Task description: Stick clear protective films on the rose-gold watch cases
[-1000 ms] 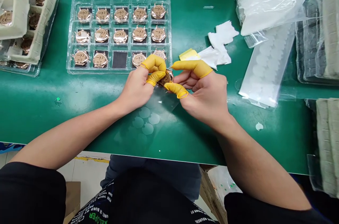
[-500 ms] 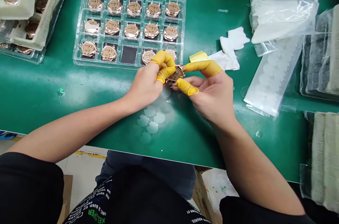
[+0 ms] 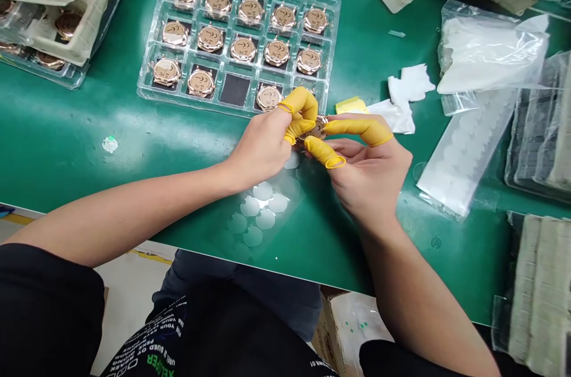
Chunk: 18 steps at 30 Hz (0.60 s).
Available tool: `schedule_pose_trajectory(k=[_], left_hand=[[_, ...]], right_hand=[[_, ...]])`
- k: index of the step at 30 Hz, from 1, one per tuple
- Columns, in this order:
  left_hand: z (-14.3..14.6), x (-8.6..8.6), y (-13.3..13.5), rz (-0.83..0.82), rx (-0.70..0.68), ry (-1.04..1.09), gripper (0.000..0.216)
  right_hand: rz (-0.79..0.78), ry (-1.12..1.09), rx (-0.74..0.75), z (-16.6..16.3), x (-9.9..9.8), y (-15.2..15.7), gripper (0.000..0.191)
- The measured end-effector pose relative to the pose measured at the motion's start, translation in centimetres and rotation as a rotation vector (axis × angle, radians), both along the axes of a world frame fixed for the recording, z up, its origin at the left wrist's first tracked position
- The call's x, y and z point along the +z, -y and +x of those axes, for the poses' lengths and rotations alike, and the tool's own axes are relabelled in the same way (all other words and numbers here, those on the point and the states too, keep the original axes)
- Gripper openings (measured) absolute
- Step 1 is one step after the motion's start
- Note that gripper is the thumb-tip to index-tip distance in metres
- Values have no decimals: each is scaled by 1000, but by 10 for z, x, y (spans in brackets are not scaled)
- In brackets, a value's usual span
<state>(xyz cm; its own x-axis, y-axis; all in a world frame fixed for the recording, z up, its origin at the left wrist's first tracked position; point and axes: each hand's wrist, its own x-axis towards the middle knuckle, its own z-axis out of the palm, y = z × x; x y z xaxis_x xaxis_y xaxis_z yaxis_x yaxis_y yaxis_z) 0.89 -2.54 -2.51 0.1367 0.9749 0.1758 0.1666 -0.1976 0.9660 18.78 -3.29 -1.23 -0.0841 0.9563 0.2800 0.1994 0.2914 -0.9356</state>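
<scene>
Between my two hands is a rose-gold watch case (image 3: 319, 126), its engraved back facing up and partly covered by fingers. My left hand (image 3: 279, 133), with yellow finger cots on thumb and forefinger, pinches at its left side; whether a film is in that pinch I cannot make out. My right hand (image 3: 363, 154), also in yellow cots, grips the case from the right. Just beyond lies a clear compartment tray (image 3: 214, 104) of similar watch cases, one front-row pocket showing only a dark pad. Below my hands, round clear films (image 3: 263, 204) lie on the green table (image 3: 187, 145).
Stacked trays of watch cases (image 3: 66, 38) stand at the far left. To the right are crumpled white paper (image 3: 408, 88), a yellow piece (image 3: 351, 105), a plastic bag (image 3: 491, 56), a strip of round films (image 3: 464, 151) and more stacked trays (image 3: 542, 282).
The view has shifted, so the table's things appear further right. Both hands keep hold of the watch case in nearly the same pose.
</scene>
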Motion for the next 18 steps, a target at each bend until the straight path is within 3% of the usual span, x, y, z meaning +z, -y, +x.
schedule_pose_trajectory(k=[11, 15, 18], left_hand=[[0, -1, 0, 4, 19, -9, 21], [-1, 0, 0, 0, 24, 10, 20], [1, -3, -1, -7, 25, 21, 19]], right_hand=[[160, 14, -29, -4, -3, 0, 23], [122, -19, -26, -4, -3, -1, 30], [-10, -58, 1, -1, -4, -3, 50]])
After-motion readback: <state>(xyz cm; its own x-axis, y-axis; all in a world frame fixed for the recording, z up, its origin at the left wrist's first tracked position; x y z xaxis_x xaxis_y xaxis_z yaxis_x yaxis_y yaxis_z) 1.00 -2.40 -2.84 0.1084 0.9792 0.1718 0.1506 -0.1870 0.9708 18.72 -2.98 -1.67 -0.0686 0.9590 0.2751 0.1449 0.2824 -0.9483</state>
